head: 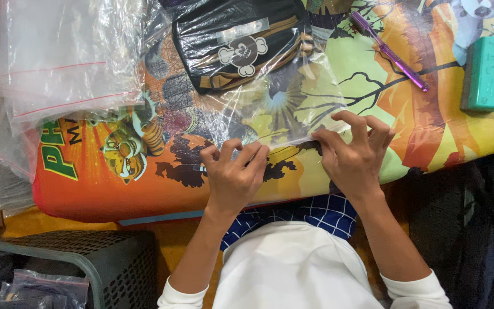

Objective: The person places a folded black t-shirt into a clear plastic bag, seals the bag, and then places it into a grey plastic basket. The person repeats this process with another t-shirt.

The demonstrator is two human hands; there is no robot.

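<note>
Head view, looking straight down: both hands pressed to the near edge of a clear plastic bag [270,109] lying on a brightly printed cartoon table [115,194]. Left hand [234,171] curled, fingertips bent down and pinching the bag's open lip just left of centre; right hand [354,151] likewise curled, fingers arched, gripping the same lip a little to the right. Neither flat nor spread, both closed lightly on the thin film. Inside the bag, at its far end, a folded black garment [241,48] with a white skull-and-bones motif and tan stripes, well apart from the fingers and up-scene from them. Long axis of the bag running near to far, slightly tilted toward the far left; mouth nearest the body, contents farthest. Left hand somewhat closer to the line of the garment, right hand off to its right. Stack of empty clear zip bags [58,57] with red seal lines at the far left, overlapping the table's edge. Purple pen [390,51] lying diagonally at the far right, teal rectangular block [485,73] just beyond it toward the right edge. Grey mesh basket [87,263] at the near left, below the table, with small bagged items [35,289] showing in it. White sleeves and a blue checked cloth in the near centre.
</note>
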